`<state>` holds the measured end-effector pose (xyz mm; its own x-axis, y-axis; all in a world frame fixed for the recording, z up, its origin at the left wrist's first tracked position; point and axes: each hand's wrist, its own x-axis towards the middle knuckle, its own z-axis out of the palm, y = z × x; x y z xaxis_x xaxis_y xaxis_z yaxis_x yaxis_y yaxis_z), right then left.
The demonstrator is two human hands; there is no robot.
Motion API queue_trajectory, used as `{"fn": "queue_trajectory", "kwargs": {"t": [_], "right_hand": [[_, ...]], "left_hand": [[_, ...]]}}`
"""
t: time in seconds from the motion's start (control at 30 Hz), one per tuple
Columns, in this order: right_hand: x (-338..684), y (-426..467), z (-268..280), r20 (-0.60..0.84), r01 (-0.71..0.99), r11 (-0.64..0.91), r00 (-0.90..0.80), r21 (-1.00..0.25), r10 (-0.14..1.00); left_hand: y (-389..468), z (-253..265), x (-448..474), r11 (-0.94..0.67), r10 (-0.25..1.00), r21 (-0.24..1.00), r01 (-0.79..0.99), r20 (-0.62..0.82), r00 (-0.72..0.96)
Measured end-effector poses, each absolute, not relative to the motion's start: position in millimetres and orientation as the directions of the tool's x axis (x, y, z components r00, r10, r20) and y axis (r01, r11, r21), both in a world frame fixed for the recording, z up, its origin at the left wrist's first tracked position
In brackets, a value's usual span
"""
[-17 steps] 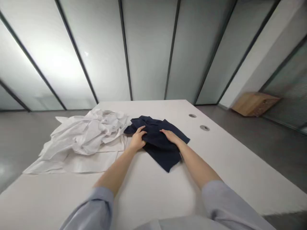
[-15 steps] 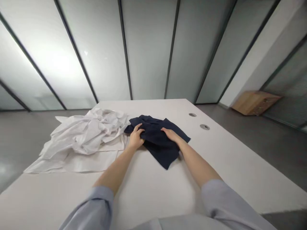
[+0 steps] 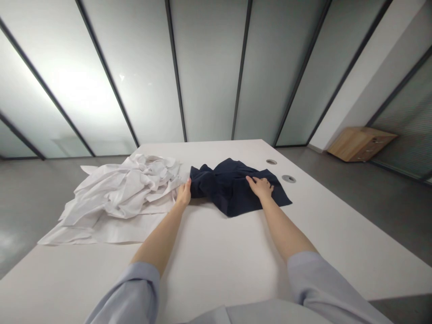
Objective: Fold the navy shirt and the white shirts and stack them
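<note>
A rumpled dark navy garment (image 3: 232,189) lies on the white table (image 3: 216,261), its exact kind unclear from the folds. At its left end, my left hand (image 3: 183,194) grips the edge, thumb on the near side and the fingers partly hidden. My right hand (image 3: 262,187) rests on top of the cloth's right part with thumb and fingers spread. Just left of my left hand is a heap of crumpled white cloth (image 3: 124,189), probably garments.
Two round cable holes sit in the table's right side, a nearer one (image 3: 289,179) and a farther one (image 3: 271,162). Frosted glass panels (image 3: 209,81) stand behind the table. A wooden cabinet (image 3: 357,144) is on the floor at the far right.
My hands have moved apart, the left to the garment's left end and the right farther right. The navy garment is spread wider, and its hanging front corner has drawn back.
</note>
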<state>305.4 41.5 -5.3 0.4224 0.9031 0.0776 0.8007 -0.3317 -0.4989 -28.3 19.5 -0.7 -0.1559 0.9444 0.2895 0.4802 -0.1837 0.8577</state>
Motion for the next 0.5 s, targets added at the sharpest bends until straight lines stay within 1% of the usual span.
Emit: {"fn": "queue_trajectory", "kwargs": {"t": [0.07, 0.13, 0.17, 0.27, 0.33, 0.37, 0.43, 0.5], "right_hand": [[299, 41, -5, 0.083, 0.838, -0.209, 0.289, -0.504, 0.954], [288, 41, -5, 0.067, 0.837, -0.089, 0.148, -0.539, 0.987], [281, 41, -4, 0.052, 0.820, -0.035, 0.078, -0.571, 0.996], [255, 39, -5, 0.026, 0.686, 0.114, -0.137, -0.719, 0.990], [237, 35, -7, 0.036, 0.532, 0.187, -0.281, -0.826, 0.959], [228, 32, -8, 0.046, 0.456, 0.205, -0.337, -0.866, 0.940], [215, 27, -10, 0.073, 0.333, 0.218, -0.399, -0.917, 0.914], [207, 23, -11, 0.115, 0.245, 0.222, -0.385, -0.944, 0.916]], "left_hand": [[15, 2, -19, -0.185, 0.968, 0.757, 0.627, 0.252, -0.018], [11, 4, -9, -0.247, 0.961, 0.617, 0.747, 0.257, 0.105], [8, 5, -5, -0.297, 0.946, 0.549, 0.781, 0.282, 0.161], [0, 6, 7, -0.470, 0.863, 0.359, 0.806, 0.378, 0.335], [-3, 6, 14, -0.528, 0.828, 0.260, 0.808, 0.370, 0.422], [-4, 6, 16, -0.536, 0.826, 0.236, 0.810, 0.342, 0.448], [-4, 5, 19, -0.547, 0.829, 0.235, 0.804, 0.286, 0.480], [-2, 5, 19, -0.550, 0.831, 0.257, 0.795, 0.261, 0.491]]}}
